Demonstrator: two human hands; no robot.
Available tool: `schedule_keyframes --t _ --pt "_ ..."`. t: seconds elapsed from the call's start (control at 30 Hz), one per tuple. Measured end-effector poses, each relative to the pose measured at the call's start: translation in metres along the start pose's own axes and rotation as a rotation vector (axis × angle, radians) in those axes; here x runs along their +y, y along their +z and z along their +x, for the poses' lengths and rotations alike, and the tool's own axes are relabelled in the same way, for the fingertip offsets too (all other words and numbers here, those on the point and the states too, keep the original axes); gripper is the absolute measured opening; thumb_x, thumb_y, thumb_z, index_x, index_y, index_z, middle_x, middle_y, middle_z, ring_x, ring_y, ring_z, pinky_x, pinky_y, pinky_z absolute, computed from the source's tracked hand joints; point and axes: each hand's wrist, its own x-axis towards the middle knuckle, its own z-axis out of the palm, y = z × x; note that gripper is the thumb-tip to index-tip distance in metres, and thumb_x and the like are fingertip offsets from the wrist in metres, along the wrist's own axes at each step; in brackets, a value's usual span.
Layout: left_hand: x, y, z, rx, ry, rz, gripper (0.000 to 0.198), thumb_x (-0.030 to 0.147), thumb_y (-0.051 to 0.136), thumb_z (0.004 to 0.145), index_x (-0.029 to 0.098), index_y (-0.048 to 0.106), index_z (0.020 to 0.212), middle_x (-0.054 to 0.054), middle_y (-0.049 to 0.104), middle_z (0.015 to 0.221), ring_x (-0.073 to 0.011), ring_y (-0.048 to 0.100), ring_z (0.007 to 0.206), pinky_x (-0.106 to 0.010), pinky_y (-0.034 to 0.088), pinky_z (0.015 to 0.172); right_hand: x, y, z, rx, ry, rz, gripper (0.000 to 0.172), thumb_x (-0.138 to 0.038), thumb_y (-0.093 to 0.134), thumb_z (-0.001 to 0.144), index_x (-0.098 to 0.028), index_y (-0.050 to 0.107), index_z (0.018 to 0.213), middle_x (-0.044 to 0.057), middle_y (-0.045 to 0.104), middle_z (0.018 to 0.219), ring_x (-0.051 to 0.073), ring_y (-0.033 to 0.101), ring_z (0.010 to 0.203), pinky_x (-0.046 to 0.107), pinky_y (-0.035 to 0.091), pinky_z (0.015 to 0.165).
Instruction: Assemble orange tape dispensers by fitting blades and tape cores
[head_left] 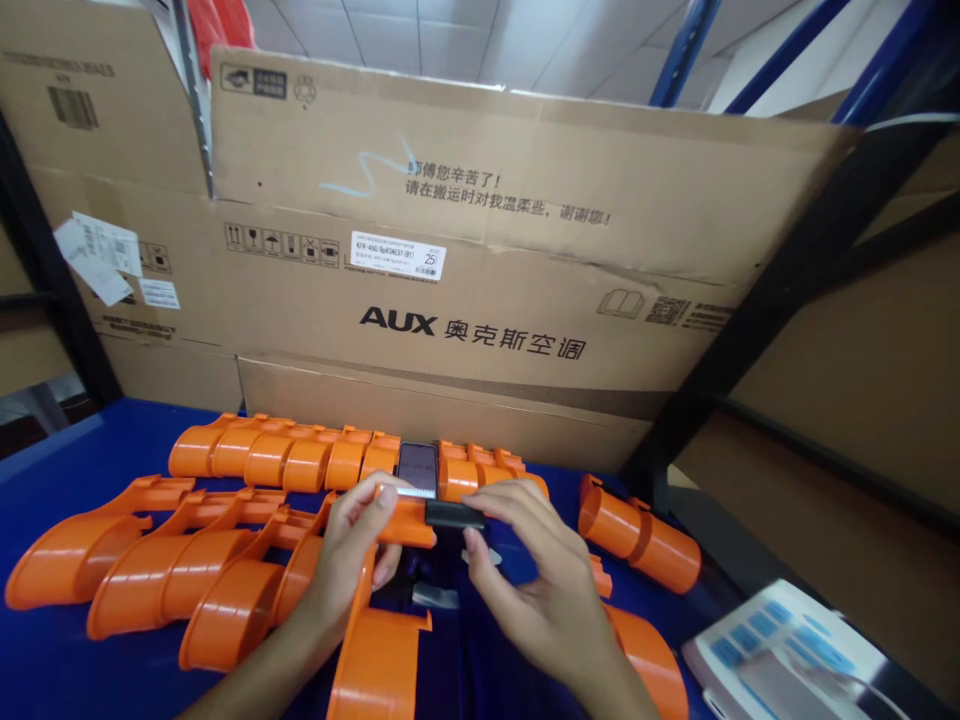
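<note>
My left hand [360,540] is closed around the upper end of an orange plastic part [379,655] with a rounded, cup-like body, which hangs below the hand. A short black cylindrical piece [453,514] sticks out to the right from the orange end. My right hand [540,570] is at that black piece, its index fingertip against the far end. The thumb lies lower, apart from the piece, with a gap between thumb and fingers. Below the hands is a small clear or greyish plastic piece [435,597]; its kind cannot be made out.
Similar orange parts [285,462] stand in a back row and at the left on the blue table [60,660]. More orange parts [637,535] lie at the right. A phone [418,468] leans among them. A white device with blue keys [787,640] sits front right. Cardboard [480,280] walls the back.
</note>
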Motion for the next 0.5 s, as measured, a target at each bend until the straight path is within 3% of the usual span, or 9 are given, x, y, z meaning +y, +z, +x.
schedule_keyframes --t 0.07,0.23,0.5 --pt "0.002 -0.002 0.001 0.008 0.039 -0.073 0.039 0.057 0.058 0.092 0.019 0.06 0.084 0.007 0.049 0.044 -0.0048 0.031 0.031 -0.017 0.023 0.033 0.004 -0.008 0.001 -0.03 0.026 -0.05 0.015 -0.017 0.061 0.091 -0.023 0.067 0.102 0.006 0.07 0.091 0.024 0.065 0.086 0.039 0.054 0.076" --pt "0.003 -0.002 0.001 -0.003 0.065 -0.117 0.035 0.053 0.058 0.094 0.018 0.062 0.092 0.0 0.065 0.059 -0.0043 0.034 0.032 -0.017 0.026 0.034 0.012 -0.017 -0.001 -0.379 0.059 -0.088 0.02 -0.014 0.062 0.087 -0.025 0.067 0.103 0.004 0.069 0.094 0.022 0.065 0.088 0.036 0.055 0.079" --pt "-0.001 -0.002 -0.001 -0.015 0.045 -0.108 0.033 0.05 0.061 0.093 0.018 0.063 0.092 0.005 0.053 0.047 -0.0052 0.035 0.032 -0.017 0.026 0.035 0.011 -0.005 -0.006 -0.578 0.063 -0.194 0.015 -0.016 0.068 0.085 -0.024 0.067 0.098 0.004 0.069 0.09 0.024 0.064 0.089 0.04 0.054 0.082"
